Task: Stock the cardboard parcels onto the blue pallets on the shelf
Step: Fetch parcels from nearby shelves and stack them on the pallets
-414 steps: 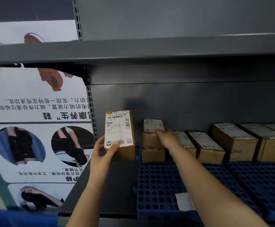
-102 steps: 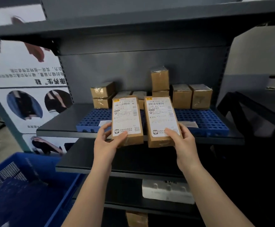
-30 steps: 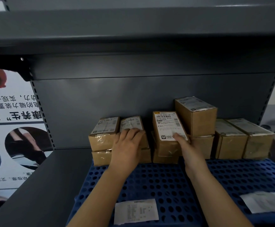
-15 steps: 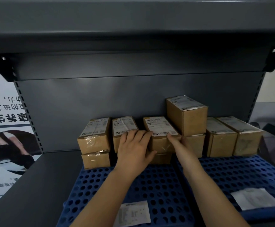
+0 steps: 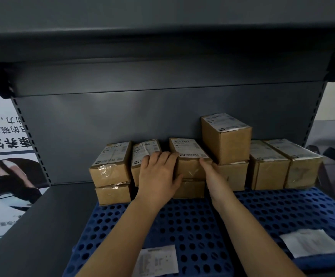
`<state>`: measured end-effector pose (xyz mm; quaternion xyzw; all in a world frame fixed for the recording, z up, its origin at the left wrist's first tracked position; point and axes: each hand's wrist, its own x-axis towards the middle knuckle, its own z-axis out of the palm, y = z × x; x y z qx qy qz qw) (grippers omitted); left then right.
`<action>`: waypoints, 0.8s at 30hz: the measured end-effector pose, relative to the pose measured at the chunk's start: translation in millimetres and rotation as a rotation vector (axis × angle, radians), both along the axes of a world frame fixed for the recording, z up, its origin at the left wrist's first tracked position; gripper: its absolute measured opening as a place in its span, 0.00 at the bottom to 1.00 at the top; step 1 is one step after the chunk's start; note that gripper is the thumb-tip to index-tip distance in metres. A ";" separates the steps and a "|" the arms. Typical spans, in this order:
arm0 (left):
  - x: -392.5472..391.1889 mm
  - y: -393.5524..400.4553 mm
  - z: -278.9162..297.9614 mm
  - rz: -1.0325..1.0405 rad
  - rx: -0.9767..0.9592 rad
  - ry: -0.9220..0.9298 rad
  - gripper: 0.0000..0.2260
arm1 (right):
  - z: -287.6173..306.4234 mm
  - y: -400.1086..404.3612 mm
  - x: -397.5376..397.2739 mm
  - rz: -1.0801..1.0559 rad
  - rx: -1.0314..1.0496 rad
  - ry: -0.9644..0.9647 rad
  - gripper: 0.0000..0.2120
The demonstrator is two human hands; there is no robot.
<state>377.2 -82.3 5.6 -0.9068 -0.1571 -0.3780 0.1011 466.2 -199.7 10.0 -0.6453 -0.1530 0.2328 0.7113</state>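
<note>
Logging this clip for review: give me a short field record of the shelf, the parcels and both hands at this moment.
setting: dark metal shelf with blue pallets side by side
parcels: cardboard parcels in a row at the back, some stacked two high
left hand: fingers flat across the top front edges of two upper parcels
right hand: fingers straight against the right side of the middle upper parcel
tallest stack: right of the hands
loose items: paper slips on the pallet fronts
background: poster at left
</note>
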 end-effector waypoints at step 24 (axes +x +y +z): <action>-13.0 1.7 1.4 0.046 -0.028 -0.034 0.26 | -3.3 8.4 14.6 0.072 -0.035 -0.042 0.28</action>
